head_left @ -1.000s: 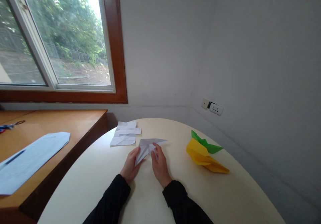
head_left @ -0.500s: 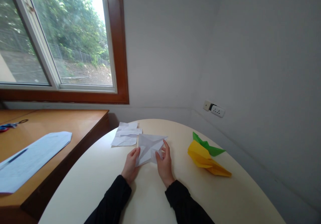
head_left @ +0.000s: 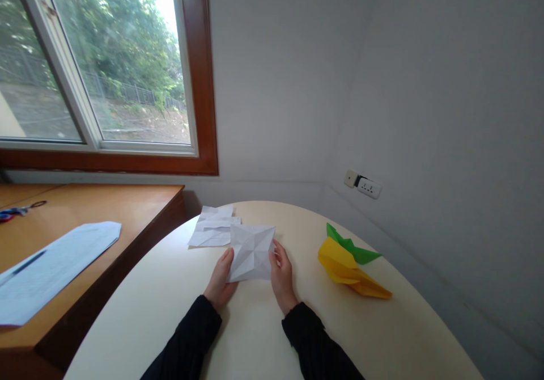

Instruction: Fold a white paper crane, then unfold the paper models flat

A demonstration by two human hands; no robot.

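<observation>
Head view, read from left to right. Far to the left of my fingers stands a wooden desk (head_left: 106, 210), with a long pale envelope (head_left: 55, 266) on it and scissors (head_left: 17, 210) at its far edge. These are well apart from both hands.

Nearer, on the round cream table (head_left: 170, 300), a crumpled white sheet (head_left: 215, 227) lies just beyond and to the left of my left fingertips. Its right edge seems to touch or slip under the paper I hold.

My left hand (head_left: 220, 281) lies low on the table, fingers nearly straight and only lightly bent. The fingertips press on the left edge of the creased white square (head_left: 253, 252). I cannot tell if the thumb goes under the paper.

The square is opened out almost flat, between my two hands and a little beyond them. Fold lines run out from its middle like a star. It has no clear long axis; the sides look about equal. Both hands are equally near, one on each side edge.

My right hand (head_left: 283, 272) holds the right edge, fingers curled loosely, the tips on the paper margin. The grip looks light, more a pinch than a clamp.

To the right of my right fingers, well apart, a folded yellow paper (head_left: 346, 269) lies with a folded green paper (head_left: 351, 247) touching its far side. Their long axes point to the right and toward me. A wall socket (head_left: 366, 186) is behind them.
</observation>
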